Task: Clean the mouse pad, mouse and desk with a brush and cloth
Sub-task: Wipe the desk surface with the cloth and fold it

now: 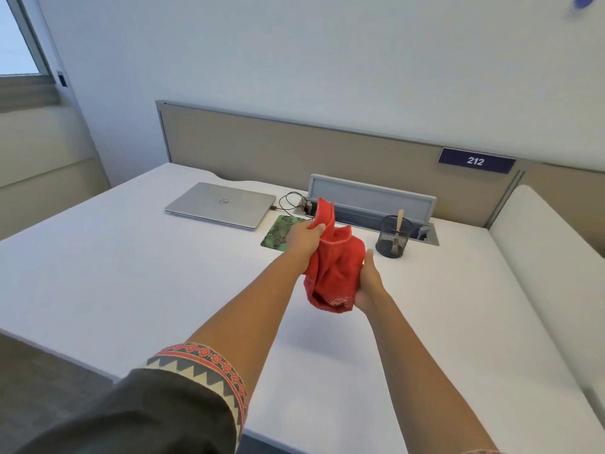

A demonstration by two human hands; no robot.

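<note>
A red cloth (334,270) hangs bunched in the air above the white desk (131,273). My left hand (302,237) grips its upper edge. My right hand (368,283) holds its lower right side, fingers wrapped under the folds. Behind the cloth lies a green patterned mouse pad (278,234), partly hidden by my left hand. A brush with a wooden handle (398,224) stands in a black mesh cup (393,237) to the right. No mouse is visible.
A shut silver laptop (222,204) lies at the back left, with a black cable (291,201) running to an open grey socket box (373,198). A beige partition (294,149) with a "212" sign (475,161) closes the back of the desk.
</note>
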